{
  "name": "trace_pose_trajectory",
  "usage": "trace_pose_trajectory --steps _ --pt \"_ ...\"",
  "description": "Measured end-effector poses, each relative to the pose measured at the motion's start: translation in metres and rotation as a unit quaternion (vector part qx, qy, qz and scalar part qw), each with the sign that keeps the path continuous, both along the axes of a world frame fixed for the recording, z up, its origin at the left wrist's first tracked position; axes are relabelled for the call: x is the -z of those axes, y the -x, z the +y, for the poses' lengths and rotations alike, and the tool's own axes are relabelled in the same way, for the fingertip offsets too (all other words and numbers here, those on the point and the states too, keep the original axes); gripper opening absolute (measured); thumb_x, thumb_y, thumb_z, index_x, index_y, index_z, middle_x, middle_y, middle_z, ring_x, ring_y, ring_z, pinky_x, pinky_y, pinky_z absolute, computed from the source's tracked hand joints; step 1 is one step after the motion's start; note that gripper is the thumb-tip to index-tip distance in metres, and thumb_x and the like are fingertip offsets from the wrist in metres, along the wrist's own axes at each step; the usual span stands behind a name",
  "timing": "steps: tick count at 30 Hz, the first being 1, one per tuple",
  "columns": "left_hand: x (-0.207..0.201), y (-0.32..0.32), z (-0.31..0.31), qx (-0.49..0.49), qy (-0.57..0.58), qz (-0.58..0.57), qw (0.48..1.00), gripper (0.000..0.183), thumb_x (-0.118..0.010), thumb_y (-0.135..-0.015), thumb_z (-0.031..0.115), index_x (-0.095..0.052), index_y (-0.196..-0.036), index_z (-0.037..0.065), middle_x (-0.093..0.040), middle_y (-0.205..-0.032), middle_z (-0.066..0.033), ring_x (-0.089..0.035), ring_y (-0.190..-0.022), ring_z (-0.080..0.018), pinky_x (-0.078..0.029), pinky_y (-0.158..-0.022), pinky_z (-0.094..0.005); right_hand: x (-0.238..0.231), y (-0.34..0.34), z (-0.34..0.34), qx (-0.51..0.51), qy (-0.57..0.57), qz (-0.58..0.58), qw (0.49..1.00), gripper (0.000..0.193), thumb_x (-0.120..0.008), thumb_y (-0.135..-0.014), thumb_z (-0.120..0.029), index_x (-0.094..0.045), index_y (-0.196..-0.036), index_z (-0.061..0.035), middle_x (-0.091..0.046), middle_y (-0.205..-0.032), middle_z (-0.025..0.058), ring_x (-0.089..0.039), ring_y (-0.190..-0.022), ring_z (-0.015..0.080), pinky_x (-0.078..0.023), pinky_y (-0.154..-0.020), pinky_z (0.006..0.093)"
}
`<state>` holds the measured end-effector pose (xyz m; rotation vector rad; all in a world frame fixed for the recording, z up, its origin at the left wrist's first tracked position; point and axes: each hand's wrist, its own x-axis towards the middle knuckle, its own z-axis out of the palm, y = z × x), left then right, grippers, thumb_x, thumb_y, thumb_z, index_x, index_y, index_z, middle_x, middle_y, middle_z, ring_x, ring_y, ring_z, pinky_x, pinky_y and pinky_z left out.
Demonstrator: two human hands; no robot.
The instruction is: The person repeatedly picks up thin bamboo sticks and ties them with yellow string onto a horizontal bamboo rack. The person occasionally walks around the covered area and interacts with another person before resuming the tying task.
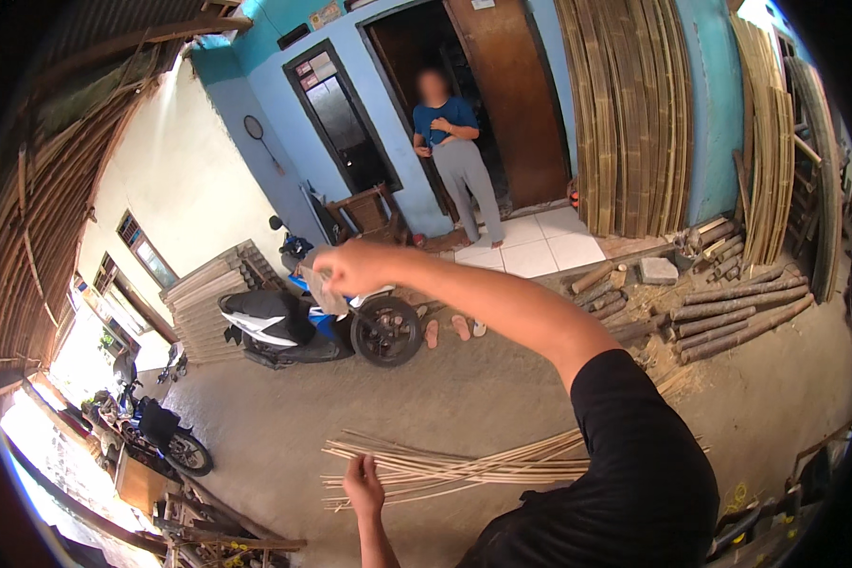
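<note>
My right arm, in a black sleeve, reaches up across the view. My right hand (358, 268) is closed, its fingers pinching a flat, blurred grey-brown piece (326, 292) that hangs down in front of the motorbike; its kind is unclear. Lower down, my left hand (363, 485) is curled closed at the left ends of a loose bundle of thin bamboo strips (483, 466). What its fingers hold, if anything, is hidden. The strips lie crossed over one another on the concrete floor, partly covered by my sleeve.
A white and blue motorbike (284, 322) stands ahead, sandals (432, 333) beside it. Someone in a blue shirt (456, 115) stands on the white-tiled doorstep (530, 248). Cut bamboo poles (743, 317) lie at right below split bamboo (630, 114). Another motorbike (161, 431) is at left.
</note>
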<state>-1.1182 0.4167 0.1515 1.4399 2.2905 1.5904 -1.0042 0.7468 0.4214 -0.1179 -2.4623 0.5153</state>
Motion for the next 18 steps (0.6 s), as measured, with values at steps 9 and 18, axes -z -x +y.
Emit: trace_pose_trajectory --steps 9,18 --pt "0.274 -0.043 -0.065 -0.153 0.108 -0.253 0.949 0.025 -0.059 -0.095 0.021 -0.067 -0.089 -0.002 -0.062 -0.07 -0.0108 -0.06 -0.064 -0.0191 -0.046 -0.057 -0.0346 -0.078 -0.191 0.133 0.095 0.324 0.249 0.908 0.1 -0.062 -0.094 -0.029 0.015 -0.153 -0.0019 -0.071 -0.093 0.0124 -0.066 -0.068 0.0145 -0.052 -0.061 0.0258" --pt "0.305 -0.139 -0.037 -0.122 0.082 -0.119 0.982 0.026 -0.062 -0.092 0.02 -0.067 -0.085 -0.004 -0.064 -0.07 -0.0175 -0.051 -0.062 -0.0211 -0.041 -0.053 -0.0422 -0.077 -0.255 0.136 0.093 0.331 0.224 0.912 0.098 -0.06 -0.097 -0.03 0.016 -0.154 -0.0074 -0.071 -0.101 0.0121 -0.065 -0.073 0.013 -0.053 -0.068 0.0268"
